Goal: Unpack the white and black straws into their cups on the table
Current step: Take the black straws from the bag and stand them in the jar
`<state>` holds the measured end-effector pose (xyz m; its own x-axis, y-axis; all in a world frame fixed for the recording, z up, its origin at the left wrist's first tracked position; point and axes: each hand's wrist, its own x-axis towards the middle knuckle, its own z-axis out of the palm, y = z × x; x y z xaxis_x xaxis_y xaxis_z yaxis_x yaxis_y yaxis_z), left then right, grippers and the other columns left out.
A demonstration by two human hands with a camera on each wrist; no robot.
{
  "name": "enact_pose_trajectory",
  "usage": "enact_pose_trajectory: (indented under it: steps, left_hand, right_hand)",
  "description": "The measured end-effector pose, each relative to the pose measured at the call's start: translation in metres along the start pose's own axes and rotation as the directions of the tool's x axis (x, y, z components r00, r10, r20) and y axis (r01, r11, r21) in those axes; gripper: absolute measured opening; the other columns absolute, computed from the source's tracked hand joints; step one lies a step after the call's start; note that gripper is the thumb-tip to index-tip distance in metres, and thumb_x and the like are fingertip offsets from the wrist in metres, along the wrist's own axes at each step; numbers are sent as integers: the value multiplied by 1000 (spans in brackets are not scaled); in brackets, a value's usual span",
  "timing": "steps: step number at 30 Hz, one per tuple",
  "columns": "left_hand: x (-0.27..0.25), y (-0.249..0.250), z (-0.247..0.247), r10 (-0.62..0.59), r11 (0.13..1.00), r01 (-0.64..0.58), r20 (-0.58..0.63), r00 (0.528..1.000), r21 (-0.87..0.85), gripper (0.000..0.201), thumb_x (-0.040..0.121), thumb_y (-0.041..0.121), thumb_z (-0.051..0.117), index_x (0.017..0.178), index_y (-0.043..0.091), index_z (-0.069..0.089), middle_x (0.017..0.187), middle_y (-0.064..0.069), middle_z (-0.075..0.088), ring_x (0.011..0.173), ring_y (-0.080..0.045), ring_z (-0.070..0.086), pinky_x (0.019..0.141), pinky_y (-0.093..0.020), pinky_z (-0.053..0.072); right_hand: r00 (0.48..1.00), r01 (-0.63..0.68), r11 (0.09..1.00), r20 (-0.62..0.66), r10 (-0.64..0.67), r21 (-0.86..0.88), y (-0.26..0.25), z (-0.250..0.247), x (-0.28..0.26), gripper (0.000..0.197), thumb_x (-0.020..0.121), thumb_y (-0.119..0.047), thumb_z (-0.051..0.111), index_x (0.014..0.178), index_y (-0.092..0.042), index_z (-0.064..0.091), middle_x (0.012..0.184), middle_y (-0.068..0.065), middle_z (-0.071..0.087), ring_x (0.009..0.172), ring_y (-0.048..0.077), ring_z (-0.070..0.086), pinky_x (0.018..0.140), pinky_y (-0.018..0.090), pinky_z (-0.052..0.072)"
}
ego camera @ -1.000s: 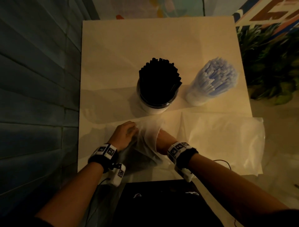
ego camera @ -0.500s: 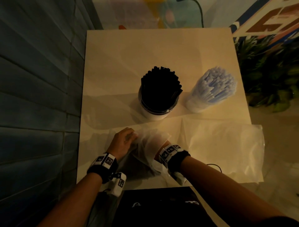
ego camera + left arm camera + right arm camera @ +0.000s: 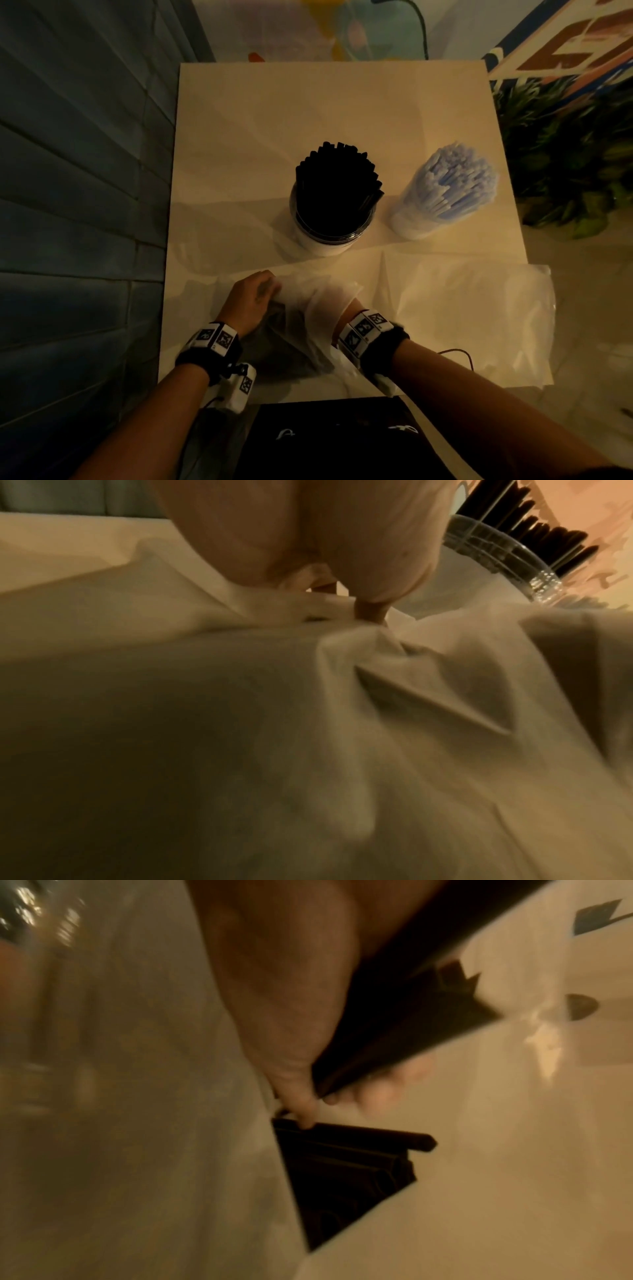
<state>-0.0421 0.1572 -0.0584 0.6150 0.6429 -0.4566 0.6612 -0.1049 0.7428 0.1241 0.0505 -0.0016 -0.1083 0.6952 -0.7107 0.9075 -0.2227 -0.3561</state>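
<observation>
Black straws (image 3: 394, 1031) lie bunched lengthwise in your right hand (image 3: 291, 1015) inside the plastic bag (image 3: 308, 308), whose mouth your left hand (image 3: 250, 298) pinches, just short of the black-straw cup (image 3: 329, 240).
</observation>
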Motion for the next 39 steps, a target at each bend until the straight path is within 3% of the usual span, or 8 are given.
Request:
enact_pose_trajectory:
  steps: [3, 8, 16, 21, 24, 29, 35, 39]
  left_hand:
    - [3, -6, -9, -16, 1000, 15, -21, 1000, -9, 20, 100, 27, 52, 86, 14, 58, 86, -5, 64, 84, -23, 63, 82, -43, 52]
    - [6, -23, -22, -42, 997, 46, -55, 998, 56, 19, 99, 30, 54, 91, 14, 60, 94, -5, 67, 89, -22, 65, 85, -42, 52]
    - [5, -26, -28, -84, 962, 103, -85, 993, 253, 54, 87, 44, 44, 110, 1, 66, 110, -21, 66, 103, -37, 62, 94, -49, 48]
    - [7, -29, -28, -67, 953, 83, -66, 996, 292, 43, 89, 57, 44, 111, 23, 58, 114, -10, 62, 105, -35, 59, 93, -51, 45]
    - [10, -12, -28, 21, 982, 17, -202, 979, 186, 56, 79, 67, 48, 116, 26, 53, 114, 7, 52, 105, -19, 53, 93, -50, 45]
    - [22, 60, -36, 49, 978, -109, -314, 948, -179, 87, 69, 71, 63, 139, 24, 39, 137, 5, 45, 120, -10, 47, 96, -27, 42]
    - [64, 109, -29, 247, 946, -274, -159, 956, -175, 124, 53, 69, 82, 151, 32, 16, 157, 6, 27, 143, -12, 29, 115, -38, 29]
    - [86, 133, -15, 271, 923, -295, -130, 954, -245, 119, 41, 47, 98, 141, 28, 35, 137, 7, 54, 125, -16, 56, 96, -49, 52]
  right_hand:
    - [1000, -12, 998, -8, 12, -54, 17, 1, -11, 38, 97, -24, 57, 132, -8, 56, 132, 14, 58, 125, 32, 54, 104, 39, 42]
    - [972, -176, 982, -143, 184, 62, 47, 7, -32, 20, 96, -27, 53, 113, -20, 59, 98, 2, 69, 87, 24, 67, 78, 37, 55]
    - [814, -436, 776, -167, 556, 456, 124, 27, -95, 24, 92, -34, 59, 110, -23, 70, 80, 0, 66, 74, 25, 64, 61, 28, 41]
    - [729, -63, 612, -382, 567, 788, 116, 11, -116, 39, 88, -35, 69, 62, -8, 57, 46, 2, 52, 41, 15, 47, 49, 30, 38]
    - [690, 247, 566, -553, 468, 787, 89, -24, -112, 48, 87, -43, 67, 63, -4, 55, 52, 13, 56, 44, 23, 52, 47, 33, 44]
    - [506, 622, 477, -784, 359, 621, 48, -93, -74, 38, 91, -27, 69, 69, 1, 55, 57, 15, 54, 49, 33, 52, 45, 42, 46]
    - [431, 738, 348, -801, 416, 578, 24, -145, -33, 23, 89, -10, 71, 72, -3, 57, 61, 4, 58, 54, 11, 58, 54, 24, 46]
    - [459, 719, 343, -783, 420, 605, 23, -147, -16, 28, 86, -9, 73, 73, 9, 57, 66, 21, 60, 58, 16, 59, 57, 23, 48]
